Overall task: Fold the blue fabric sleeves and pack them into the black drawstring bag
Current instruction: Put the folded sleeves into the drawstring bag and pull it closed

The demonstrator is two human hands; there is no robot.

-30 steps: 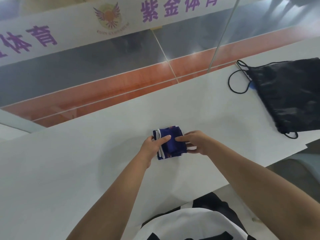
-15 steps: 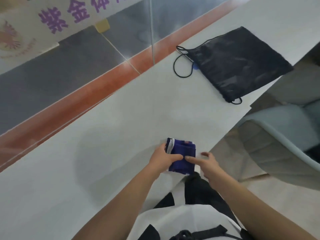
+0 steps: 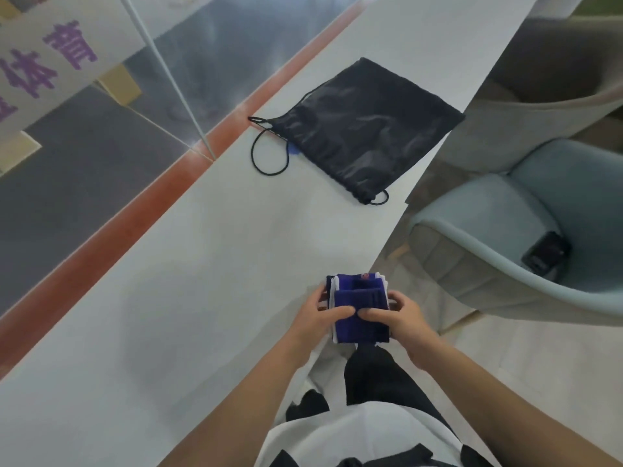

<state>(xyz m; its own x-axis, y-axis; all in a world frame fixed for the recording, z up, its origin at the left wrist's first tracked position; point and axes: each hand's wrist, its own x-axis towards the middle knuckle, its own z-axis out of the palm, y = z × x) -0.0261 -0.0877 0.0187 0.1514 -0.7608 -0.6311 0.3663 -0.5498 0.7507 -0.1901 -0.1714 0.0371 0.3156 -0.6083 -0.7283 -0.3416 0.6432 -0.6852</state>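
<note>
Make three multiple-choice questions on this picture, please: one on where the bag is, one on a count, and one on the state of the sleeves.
1. Where on the table does the bag lie?
A beyond the sleeves; B under the sleeves; C nearer than the sleeves.
2. How many hands hold the sleeves?
A none; B one; C two.
3. In what state are the sleeves?
A spread out flat; B folded into a stack; C inside the bag.

1 A: the bag lies flat farther along the table.
2 C: the left hand and the right hand both grip the stack.
3 B: layered edges show between the thumbs.
</note>
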